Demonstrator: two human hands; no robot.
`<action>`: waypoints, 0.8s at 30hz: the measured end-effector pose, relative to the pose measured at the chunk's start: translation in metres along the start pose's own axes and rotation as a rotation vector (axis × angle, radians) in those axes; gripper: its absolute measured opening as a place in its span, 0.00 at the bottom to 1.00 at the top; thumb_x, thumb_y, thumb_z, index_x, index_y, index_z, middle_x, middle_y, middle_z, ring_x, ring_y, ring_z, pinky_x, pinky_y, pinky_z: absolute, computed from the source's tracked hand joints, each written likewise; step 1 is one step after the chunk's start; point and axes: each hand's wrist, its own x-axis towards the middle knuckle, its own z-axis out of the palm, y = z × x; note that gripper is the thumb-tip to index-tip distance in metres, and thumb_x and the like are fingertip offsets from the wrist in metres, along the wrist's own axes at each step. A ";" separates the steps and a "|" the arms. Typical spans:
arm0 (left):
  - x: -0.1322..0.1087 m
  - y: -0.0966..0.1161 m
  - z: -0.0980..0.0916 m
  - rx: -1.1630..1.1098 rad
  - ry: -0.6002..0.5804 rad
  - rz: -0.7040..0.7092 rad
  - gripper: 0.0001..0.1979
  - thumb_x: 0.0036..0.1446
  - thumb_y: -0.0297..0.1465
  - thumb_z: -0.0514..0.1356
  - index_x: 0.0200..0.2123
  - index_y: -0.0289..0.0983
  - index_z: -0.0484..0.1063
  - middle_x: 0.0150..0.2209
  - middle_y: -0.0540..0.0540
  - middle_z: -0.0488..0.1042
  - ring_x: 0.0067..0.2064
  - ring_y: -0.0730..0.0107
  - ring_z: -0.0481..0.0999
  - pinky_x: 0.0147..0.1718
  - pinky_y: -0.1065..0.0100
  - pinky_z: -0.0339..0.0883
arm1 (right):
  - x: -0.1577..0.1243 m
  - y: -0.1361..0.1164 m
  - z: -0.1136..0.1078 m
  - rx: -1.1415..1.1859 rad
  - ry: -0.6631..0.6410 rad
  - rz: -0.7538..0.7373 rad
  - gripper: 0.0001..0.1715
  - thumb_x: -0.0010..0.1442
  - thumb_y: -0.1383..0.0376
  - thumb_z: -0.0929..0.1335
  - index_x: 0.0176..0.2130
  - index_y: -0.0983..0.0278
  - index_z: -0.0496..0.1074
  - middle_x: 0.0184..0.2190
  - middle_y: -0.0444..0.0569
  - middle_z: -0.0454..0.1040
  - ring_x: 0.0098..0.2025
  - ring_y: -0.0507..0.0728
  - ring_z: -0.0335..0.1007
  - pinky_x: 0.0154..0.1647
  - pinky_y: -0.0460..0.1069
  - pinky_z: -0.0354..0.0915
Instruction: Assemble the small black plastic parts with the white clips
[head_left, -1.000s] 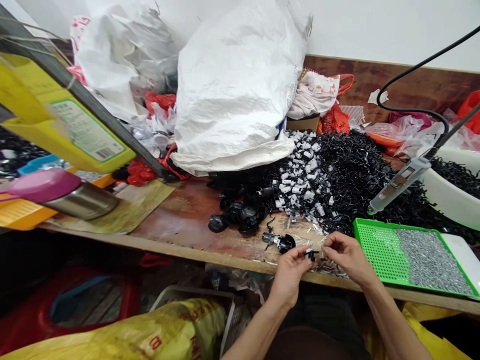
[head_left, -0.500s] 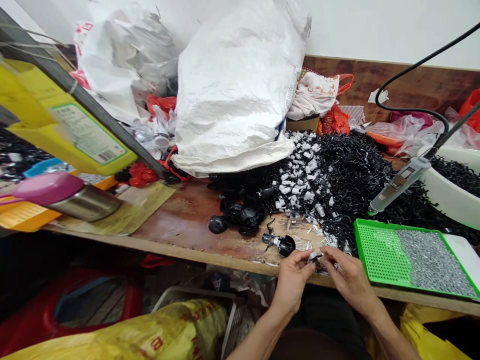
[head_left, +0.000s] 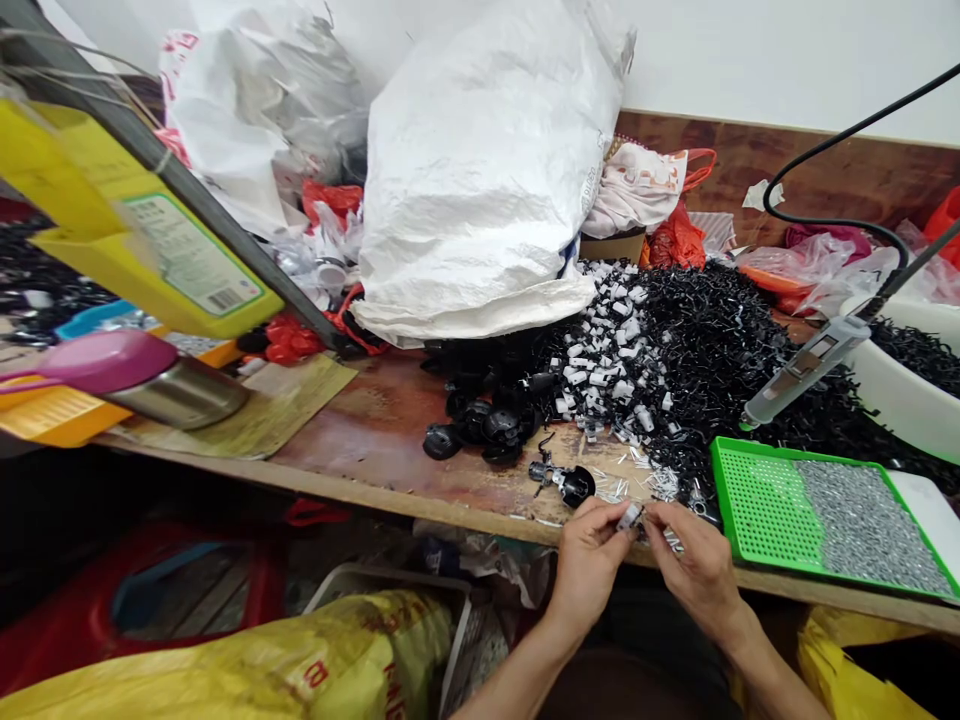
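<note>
"What did the left hand (head_left: 589, 565) have?"

"A small plastic part (head_left: 628, 516), pinched between thumb and fingertips. It was whitish and blocky, tilted, with something dark at its right end, too small to make out. It sat left of the green perforated tray (head_left: 761, 500), near that tray's front corner."

"And the right hand (head_left: 697, 560)?"

"Between the part and the tray, fingers curled, thumb and forefinger brought together at the part's right end. Whether they gripped anything, I couldn't tell."

"What was in the tray?"

"Tiny grey bits (head_left: 874, 525), like metal, spread thickly over its right side, while the green holes showed at its left."

"Other containers?"

"Behind the tray and to its right stood a white basin (head_left: 889, 405) holding thin black pieces (head_left: 919, 355). Well to the tray's left, a yellow plastic container (head_left: 157, 265) bore a pale label; its inside was hidden. Left of the tray and farther back stood a bulging white sack (head_left: 480, 190), contents hidden too."

"And loose things?"

"A heap of black strips (head_left: 720, 330) lay just behind the tray, with white plastic pieces (head_left: 604, 345) to the left of that. Pale pins (head_left: 611, 488) and a black-and-silver assembly (head_left: 574, 485) lay left of the tray."
</note>
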 end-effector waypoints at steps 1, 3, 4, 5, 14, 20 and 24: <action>0.000 0.000 0.000 -0.004 -0.008 -0.001 0.09 0.37 0.27 0.63 0.28 0.37 0.76 0.25 0.49 0.65 0.29 0.73 0.65 0.28 0.72 0.60 | 0.000 0.001 -0.001 0.074 -0.027 0.073 0.07 0.53 0.71 0.61 0.32 0.63 0.66 0.23 0.47 0.71 0.24 0.51 0.68 0.25 0.45 0.65; -0.001 0.001 -0.001 -0.025 -0.033 -0.007 0.09 0.36 0.27 0.63 0.27 0.38 0.76 0.25 0.49 0.66 0.29 0.73 0.66 0.29 0.72 0.60 | -0.001 0.005 -0.003 0.265 -0.075 0.233 0.04 0.52 0.68 0.63 0.32 0.64 0.66 0.24 0.46 0.70 0.25 0.51 0.67 0.25 0.44 0.65; -0.002 0.001 -0.001 -0.037 -0.050 -0.010 0.09 0.36 0.27 0.64 0.27 0.38 0.76 0.25 0.49 0.66 0.29 0.72 0.66 0.30 0.71 0.60 | -0.001 0.006 -0.003 0.359 -0.088 0.297 0.05 0.51 0.66 0.64 0.32 0.64 0.66 0.24 0.46 0.69 0.26 0.51 0.67 0.26 0.44 0.66; -0.002 0.001 0.000 -0.044 -0.068 -0.012 0.09 0.36 0.27 0.64 0.27 0.38 0.77 0.25 0.49 0.66 0.29 0.72 0.66 0.31 0.71 0.60 | -0.001 0.008 -0.003 0.440 -0.093 0.344 0.06 0.50 0.65 0.65 0.31 0.64 0.67 0.25 0.46 0.69 0.27 0.51 0.67 0.26 0.44 0.66; -0.003 -0.001 0.001 -0.180 -0.083 -0.155 0.10 0.32 0.28 0.66 0.25 0.36 0.76 0.24 0.48 0.69 0.30 0.71 0.66 0.31 0.69 0.60 | -0.006 0.005 -0.008 0.270 -0.087 0.188 0.06 0.51 0.67 0.65 0.33 0.64 0.68 0.30 0.50 0.69 0.31 0.53 0.67 0.29 0.46 0.67; -0.005 0.002 0.003 -0.373 -0.027 -0.415 0.14 0.24 0.26 0.68 0.23 0.33 0.75 0.21 0.49 0.71 0.25 0.75 0.67 0.30 0.70 0.59 | -0.021 0.002 -0.004 -0.049 -0.082 -0.128 0.21 0.51 0.73 0.62 0.46 0.62 0.63 0.36 0.53 0.69 0.38 0.57 0.67 0.36 0.52 0.66; -0.006 0.003 0.007 -0.416 0.000 -0.509 0.15 0.21 0.24 0.68 0.21 0.33 0.74 0.18 0.51 0.69 0.22 0.77 0.66 0.28 0.70 0.58 | -0.026 0.005 0.003 -0.109 -0.027 -0.149 0.20 0.51 0.72 0.62 0.46 0.62 0.64 0.34 0.54 0.70 0.37 0.58 0.66 0.35 0.53 0.66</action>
